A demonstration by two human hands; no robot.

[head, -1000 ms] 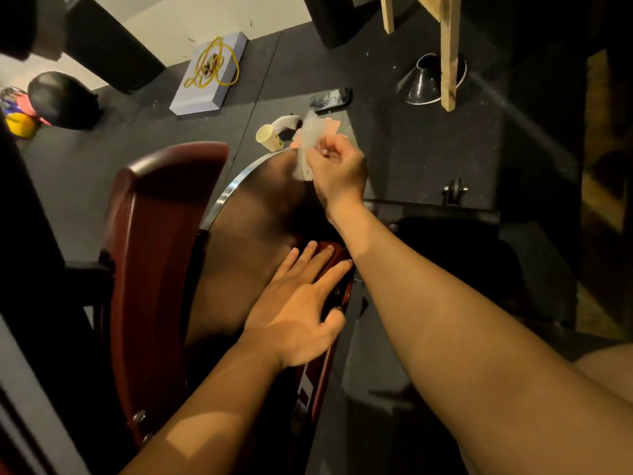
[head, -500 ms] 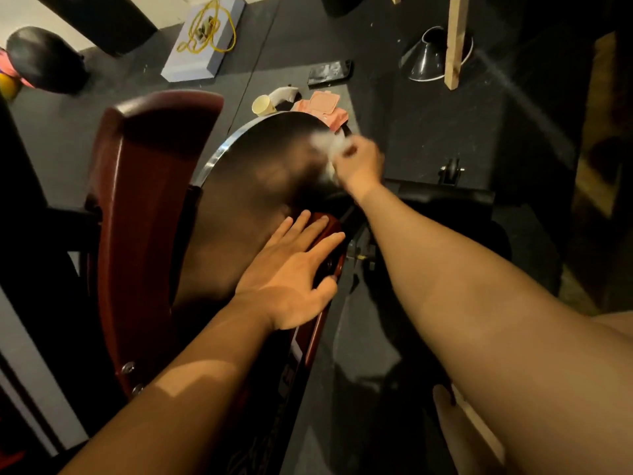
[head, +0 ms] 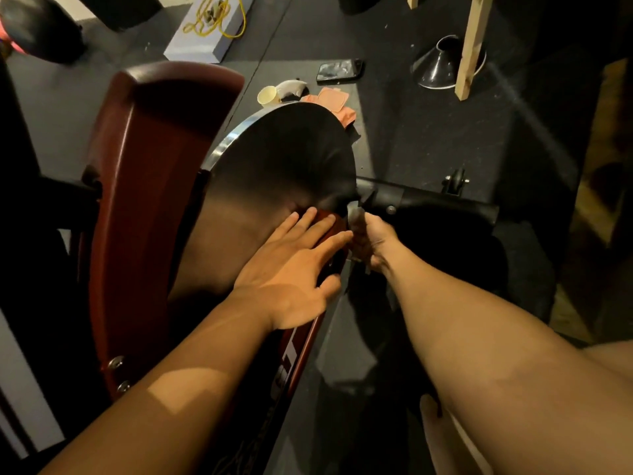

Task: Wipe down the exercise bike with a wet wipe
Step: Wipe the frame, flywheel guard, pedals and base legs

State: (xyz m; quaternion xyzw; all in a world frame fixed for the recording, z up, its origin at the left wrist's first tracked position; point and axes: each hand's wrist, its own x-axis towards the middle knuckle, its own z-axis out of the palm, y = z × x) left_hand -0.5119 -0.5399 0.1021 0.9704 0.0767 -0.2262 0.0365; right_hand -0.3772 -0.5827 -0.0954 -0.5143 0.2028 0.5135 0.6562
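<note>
Head cam: we're bracing our left hand (head: 291, 269), fingers straight, on the exercise bike (head: 144, 200), right hand (head: 373, 243) clutching the wet wipe (head: 354, 214) at the flywheel's (head: 281, 159) edge; mid-wipe, probably needing firm strokes next.

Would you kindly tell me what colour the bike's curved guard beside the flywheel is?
The guard is dark red; head view shows it best.

Hands: left hand (head: 291, 279) and right hand (head: 375, 240), both bare.
Forearms (head: 191, 365): bare throughout.
Low right: pale shape (head: 445, 443), perhaps footwear.
</note>
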